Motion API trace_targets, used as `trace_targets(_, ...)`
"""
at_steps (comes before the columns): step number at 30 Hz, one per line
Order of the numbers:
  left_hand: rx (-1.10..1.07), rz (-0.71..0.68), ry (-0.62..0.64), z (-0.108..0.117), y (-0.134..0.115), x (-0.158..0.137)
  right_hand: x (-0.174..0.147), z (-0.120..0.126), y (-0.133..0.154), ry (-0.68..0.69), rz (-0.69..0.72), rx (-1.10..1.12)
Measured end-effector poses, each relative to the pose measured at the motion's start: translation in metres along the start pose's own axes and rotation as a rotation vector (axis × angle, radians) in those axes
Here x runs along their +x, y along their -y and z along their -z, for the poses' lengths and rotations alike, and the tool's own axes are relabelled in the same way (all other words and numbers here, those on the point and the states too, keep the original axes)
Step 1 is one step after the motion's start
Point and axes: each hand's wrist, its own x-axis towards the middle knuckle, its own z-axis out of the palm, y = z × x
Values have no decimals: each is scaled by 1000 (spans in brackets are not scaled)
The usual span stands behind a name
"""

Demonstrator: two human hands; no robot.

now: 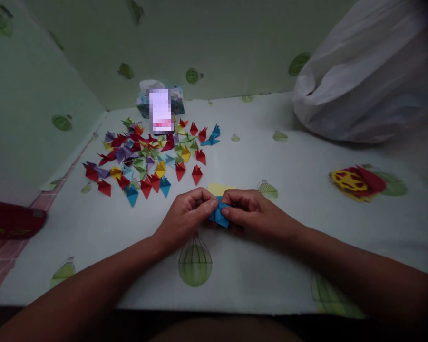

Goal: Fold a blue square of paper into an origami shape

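Observation:
A piece of folded blue paper (219, 216) is pinched between both hands near the middle of the table. My left hand (194, 209) grips its left side, thumb on top. On its right side, my right hand (248, 207) is closed with the thumb pressed against the paper. Part of the folded piece is hidden by my fingers. Just behind it lies a pale yellow rounded shape (221, 189), partly covered. Many small folded paper pieces (150, 179) in red, blue, yellow, green and purple are spread beyond my left hand.
A lit phone (161, 109), its screen blurred, stands against a tissue box (179, 100) at the back. A large white plastic bag (360, 80) fills the back right. Red and yellow cut-out shapes (356, 182) lie at the right. A red object (14, 219) sits at the left edge.

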Motion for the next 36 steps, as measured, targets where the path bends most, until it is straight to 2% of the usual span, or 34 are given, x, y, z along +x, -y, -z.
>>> trace_targets(13, 132, -62, -75, 1, 1, 0, 0, -1, -3, 61, -31, 78)
trace_targets(19, 38, -39, -55, 1, 1, 0, -2, -1, -2, 66, -4, 87)
trace_targets(25, -42, -10, -16, 7, 8, 4, -4, -1, 0, -39, 34, 48)
trace_targets(31, -131, 28, -1, 8, 13, 6, -2, -1, 1, -42, 67, 72)
trace_targets(36, -144, 33, -4, 7, 11, 6, -2, 0, -4, -41, 37, 46)
